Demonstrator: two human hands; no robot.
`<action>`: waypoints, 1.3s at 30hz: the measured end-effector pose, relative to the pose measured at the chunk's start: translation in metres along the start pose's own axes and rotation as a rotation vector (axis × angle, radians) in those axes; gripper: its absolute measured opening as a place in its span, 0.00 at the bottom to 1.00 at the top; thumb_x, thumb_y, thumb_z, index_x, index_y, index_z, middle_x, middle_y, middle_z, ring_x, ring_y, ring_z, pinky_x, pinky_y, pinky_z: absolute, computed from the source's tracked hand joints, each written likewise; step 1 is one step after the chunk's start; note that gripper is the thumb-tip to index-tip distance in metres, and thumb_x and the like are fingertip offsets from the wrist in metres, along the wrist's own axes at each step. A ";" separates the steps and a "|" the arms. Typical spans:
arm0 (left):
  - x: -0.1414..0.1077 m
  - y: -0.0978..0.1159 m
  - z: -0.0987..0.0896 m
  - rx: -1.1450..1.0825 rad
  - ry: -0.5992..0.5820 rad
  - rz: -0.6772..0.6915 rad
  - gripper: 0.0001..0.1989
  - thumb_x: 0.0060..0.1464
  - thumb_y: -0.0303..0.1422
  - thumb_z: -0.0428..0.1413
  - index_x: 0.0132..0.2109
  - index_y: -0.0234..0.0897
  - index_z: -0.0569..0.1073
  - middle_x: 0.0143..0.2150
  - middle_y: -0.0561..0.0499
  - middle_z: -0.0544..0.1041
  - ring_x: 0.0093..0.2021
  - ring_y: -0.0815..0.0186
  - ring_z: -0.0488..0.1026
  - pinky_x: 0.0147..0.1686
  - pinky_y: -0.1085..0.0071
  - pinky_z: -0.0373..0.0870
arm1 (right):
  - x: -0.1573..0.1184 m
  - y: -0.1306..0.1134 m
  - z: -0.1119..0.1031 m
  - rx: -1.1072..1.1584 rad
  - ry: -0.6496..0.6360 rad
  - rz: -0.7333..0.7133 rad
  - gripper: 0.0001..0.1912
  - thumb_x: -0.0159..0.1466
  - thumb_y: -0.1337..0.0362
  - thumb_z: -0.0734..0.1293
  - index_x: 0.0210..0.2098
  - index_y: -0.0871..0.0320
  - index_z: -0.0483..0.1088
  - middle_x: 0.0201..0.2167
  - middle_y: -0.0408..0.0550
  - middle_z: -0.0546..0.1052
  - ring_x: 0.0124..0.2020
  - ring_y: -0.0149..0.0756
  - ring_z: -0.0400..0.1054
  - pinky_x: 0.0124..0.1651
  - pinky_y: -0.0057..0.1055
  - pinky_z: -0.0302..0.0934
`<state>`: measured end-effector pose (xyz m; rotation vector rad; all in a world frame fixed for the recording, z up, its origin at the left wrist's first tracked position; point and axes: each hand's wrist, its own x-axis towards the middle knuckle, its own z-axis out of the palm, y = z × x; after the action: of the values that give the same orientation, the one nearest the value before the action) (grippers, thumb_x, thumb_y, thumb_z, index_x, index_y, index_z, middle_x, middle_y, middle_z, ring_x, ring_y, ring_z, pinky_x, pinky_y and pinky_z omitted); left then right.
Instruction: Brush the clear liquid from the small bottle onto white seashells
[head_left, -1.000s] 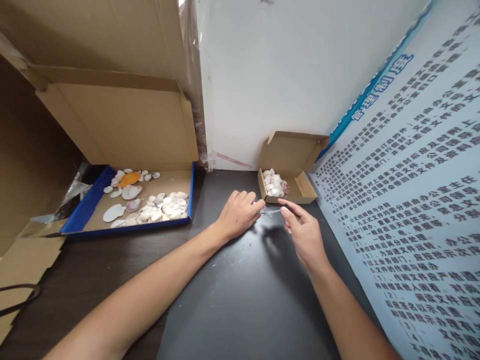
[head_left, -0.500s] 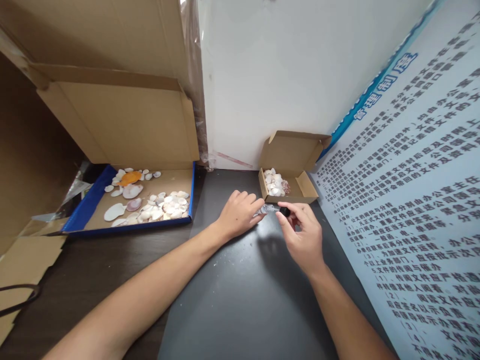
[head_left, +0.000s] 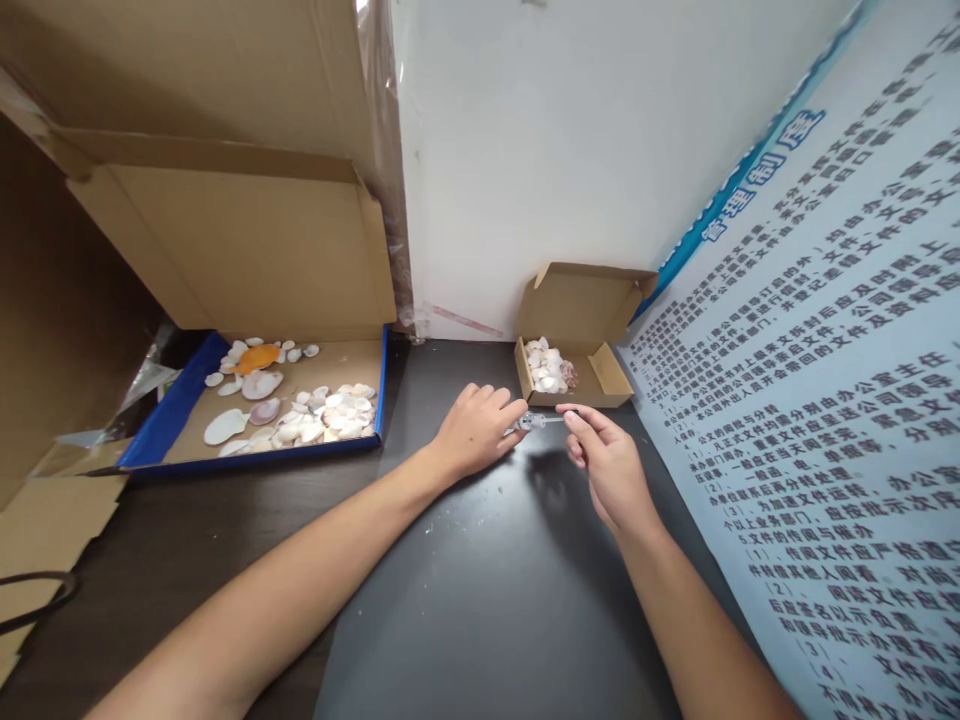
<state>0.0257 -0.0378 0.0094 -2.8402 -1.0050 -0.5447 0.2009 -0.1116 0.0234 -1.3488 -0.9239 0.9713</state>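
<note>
My left hand (head_left: 478,432) is closed around a small clear bottle (head_left: 532,421), held on its side just above the dark mat, its mouth end facing right. Opposite it, my right hand (head_left: 613,468) pinches a black cap, which the fingers now hide. A thin pale stem (head_left: 553,420) spans the gap between the right fingertips and the bottle. I cannot tell how deep the stem reaches into the bottle. Behind the hands, a small open cardboard box (head_left: 611,382) holds white shells (head_left: 547,368) and a pinkish cluster (head_left: 570,374).
At left, a larger open box with a blue rim (head_left: 255,460) contains many pale shells (head_left: 330,415) and an orange shell (head_left: 257,359). A dark grey mat (head_left: 480,600) lies under my arms. A printed blue board (head_left: 825,400) leans along the right side.
My right hand has turned, so the black cap has gone out of sight behind its fingers. More of the pale stem shows between the hands. The left hand has stayed nearly still.
</note>
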 end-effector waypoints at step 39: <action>0.013 -0.042 0.013 -0.386 -0.020 -0.577 0.11 0.55 0.30 0.51 0.46 0.36 0.64 0.47 0.40 0.72 0.51 0.52 0.69 0.52 0.54 0.63 | -0.007 -0.001 0.006 0.119 -0.027 -0.025 0.15 0.58 0.55 0.72 0.41 0.57 0.75 0.22 0.38 0.64 0.21 0.26 0.53 0.21 0.23 0.48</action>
<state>0.0126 0.0051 0.0001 -2.8322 -1.9297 -0.8319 0.1927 -0.1160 0.0245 -1.2246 -0.8871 1.0117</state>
